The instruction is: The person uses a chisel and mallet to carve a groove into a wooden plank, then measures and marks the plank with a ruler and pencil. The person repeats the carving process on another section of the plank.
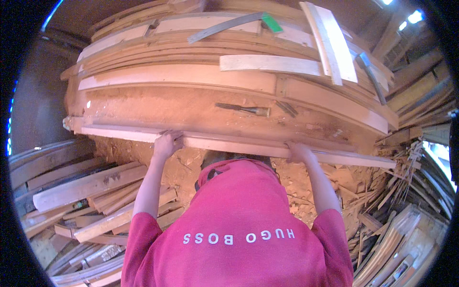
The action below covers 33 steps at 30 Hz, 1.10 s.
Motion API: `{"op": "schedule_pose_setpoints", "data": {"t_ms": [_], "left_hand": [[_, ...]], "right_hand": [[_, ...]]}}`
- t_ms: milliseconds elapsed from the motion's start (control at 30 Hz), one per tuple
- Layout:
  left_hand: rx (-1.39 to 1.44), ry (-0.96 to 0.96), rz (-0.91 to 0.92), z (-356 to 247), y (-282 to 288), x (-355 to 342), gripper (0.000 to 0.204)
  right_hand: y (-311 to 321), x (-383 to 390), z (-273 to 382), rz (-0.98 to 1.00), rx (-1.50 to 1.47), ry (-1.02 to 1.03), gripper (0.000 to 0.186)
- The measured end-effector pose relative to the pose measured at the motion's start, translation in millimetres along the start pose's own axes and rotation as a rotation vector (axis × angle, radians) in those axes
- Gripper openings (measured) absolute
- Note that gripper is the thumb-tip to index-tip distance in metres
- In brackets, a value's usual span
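Note:
A long, narrow wooden plank lies along the near edge of the workbench, running nearly the full width of the view. Left of its middle, my left hand is closed over it, fingers curled across the top. My right hand grips the same plank farther right; its fingertips are partly hidden. Beyond the plank, a chisel with a dark blade and wooden handle rests on the dusty bench top. Beside the chisel are small dark strips.
Long boards are stacked across the back, bearing a grey metal strip with a green end, pale boards and a dark bar. Timber piles stand at left, more lumber at right. Wood chips cover the ground.

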<state>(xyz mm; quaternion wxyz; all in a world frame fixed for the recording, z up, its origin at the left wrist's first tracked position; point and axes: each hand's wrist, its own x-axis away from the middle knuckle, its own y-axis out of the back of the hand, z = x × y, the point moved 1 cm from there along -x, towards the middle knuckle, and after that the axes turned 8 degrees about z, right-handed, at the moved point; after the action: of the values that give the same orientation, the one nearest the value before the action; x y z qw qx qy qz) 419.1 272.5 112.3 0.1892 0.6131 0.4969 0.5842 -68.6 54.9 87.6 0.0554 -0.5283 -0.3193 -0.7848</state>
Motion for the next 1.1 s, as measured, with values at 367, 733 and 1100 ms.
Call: {"op": "schedule_pose_setpoints", "data": {"t_ms": [367,733,1100], "left_hand": [[0.309,0.308,-0.37,-52.4,-31.8,47.1,0.027],[0.249,-0.017,-0.364,-47.0,14.2,-12.1,0.035],[1.208,0.186,-0.769,-109.4,151.2,-191.8,0.043]], "right_hand": [[126.5,69.5,-65.7,-1.183,-0.699,0.066,0.028],[228.9,115.0,-235.9,-1.027,0.049,-0.881,0.064],[204.6,118.9,-186.1,-1.659,0.141,-0.46,0.044]]}}
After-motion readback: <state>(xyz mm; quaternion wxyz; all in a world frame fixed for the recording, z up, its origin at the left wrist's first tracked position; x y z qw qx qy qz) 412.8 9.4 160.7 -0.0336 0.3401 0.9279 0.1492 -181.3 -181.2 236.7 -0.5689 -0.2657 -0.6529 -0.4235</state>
